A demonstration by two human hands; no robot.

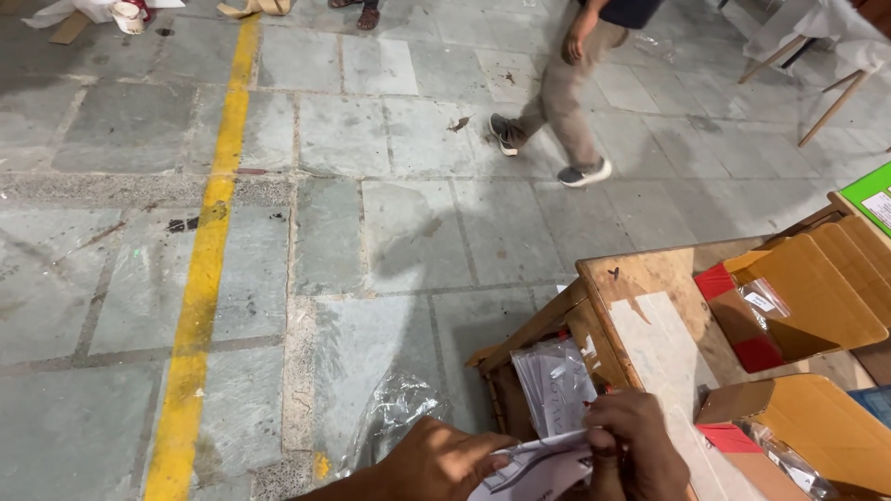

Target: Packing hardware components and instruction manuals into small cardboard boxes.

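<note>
At the bottom edge of the head view, my left hand (434, 461) and my right hand (637, 443) both grip a clear plastic packet with white printed paper (538, 466) inside. The packet is held just over the corner of a wooden table (650, 278). Below it, a wooden crate (520, 348) beside the table holds more plastic-wrapped papers (554, 382).
Open cardboard boxes with red flaps (798, 297) sit on the table at right. An empty clear bag (394, 408) lies on the stone floor. A yellow line (200, 278) runs down the floor. A person (566, 102) walks past at the back; wooden legs (831, 107) stand far right.
</note>
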